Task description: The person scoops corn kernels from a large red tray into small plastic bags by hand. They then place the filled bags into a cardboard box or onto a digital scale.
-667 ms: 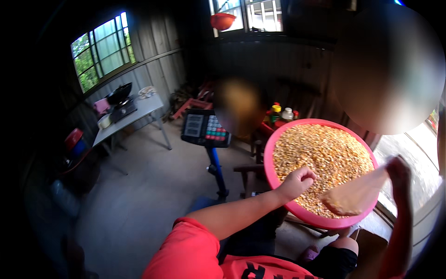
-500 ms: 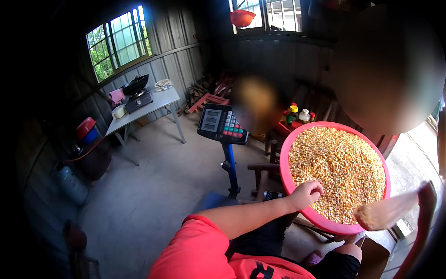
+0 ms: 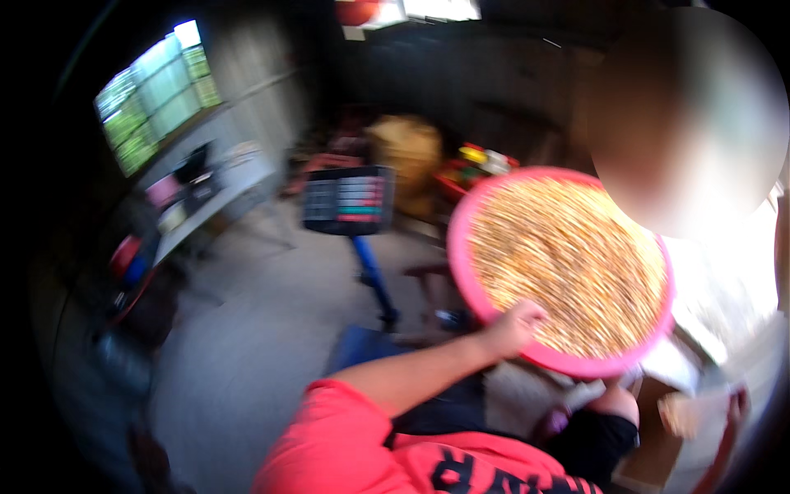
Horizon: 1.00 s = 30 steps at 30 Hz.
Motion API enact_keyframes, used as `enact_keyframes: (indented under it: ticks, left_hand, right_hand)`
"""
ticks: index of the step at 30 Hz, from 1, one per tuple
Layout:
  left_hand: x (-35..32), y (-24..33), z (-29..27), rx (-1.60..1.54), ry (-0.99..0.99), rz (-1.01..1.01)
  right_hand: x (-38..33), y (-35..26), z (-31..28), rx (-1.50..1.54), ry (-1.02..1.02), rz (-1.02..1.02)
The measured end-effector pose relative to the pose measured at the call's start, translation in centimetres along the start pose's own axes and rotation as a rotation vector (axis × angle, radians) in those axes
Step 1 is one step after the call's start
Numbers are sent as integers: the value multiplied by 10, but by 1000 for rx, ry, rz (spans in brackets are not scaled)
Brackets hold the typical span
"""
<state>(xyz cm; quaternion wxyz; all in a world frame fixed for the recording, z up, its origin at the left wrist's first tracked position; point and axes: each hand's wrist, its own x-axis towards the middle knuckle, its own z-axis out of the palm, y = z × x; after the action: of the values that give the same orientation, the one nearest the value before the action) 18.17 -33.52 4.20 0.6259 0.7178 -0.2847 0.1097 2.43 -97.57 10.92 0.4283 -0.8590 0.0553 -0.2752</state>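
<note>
A wide pink basin (image 3: 463, 272) heaped with dried corn kernels (image 3: 568, 263) stands in front of me, right of centre. My left hand (image 3: 517, 325) is at its near left rim, fingers curled closed. What they hold, if anything, cannot be made out. At the far right, my right hand (image 3: 736, 403) is closed on the end of a pale, see-through plastic thing (image 3: 695, 414). Its other end looks yellow-brown, and its exact kind is lost in blur. It hangs outside the basin, over a cardboard box (image 3: 654, 412) at the lower right.
Left of the basin stands a scale with a keypad display (image 3: 347, 200) on a blue post (image 3: 372, 272). Behind it are a yellowish sack (image 3: 407, 160) and bottles (image 3: 485, 156). A table (image 3: 222, 193) with a stove stands along the left wall. A blurred round shape (image 3: 683, 123) covers the upper right.
My view has swung, so the room appears shifted left and smeared. My right hand has carried the see-through thing from over the basin's right rim to outside it. My left hand stays near the rim.
</note>
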Motion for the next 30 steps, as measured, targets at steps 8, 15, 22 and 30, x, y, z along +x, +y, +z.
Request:
enact_keyframes:
  ticks: [8, 15, 22, 30]
  left_hand:
    - [-4, 32, -26, 318, -32, -115]
    - [-7, 22, -25, 354, -30, -159]
    - [-10, 24, -29, 421, 55, -231]
    - [-5, 26, -26, 454, 68, -275]
  right_hand:
    - [-54, -53, 60, -174, -62, 307]
    - [-100, 0, 57, -280, -127, 411]
    - [-117, 39, 61, -351, -238, 485]
    - [-106, 102, 74, -502, -307, 461]
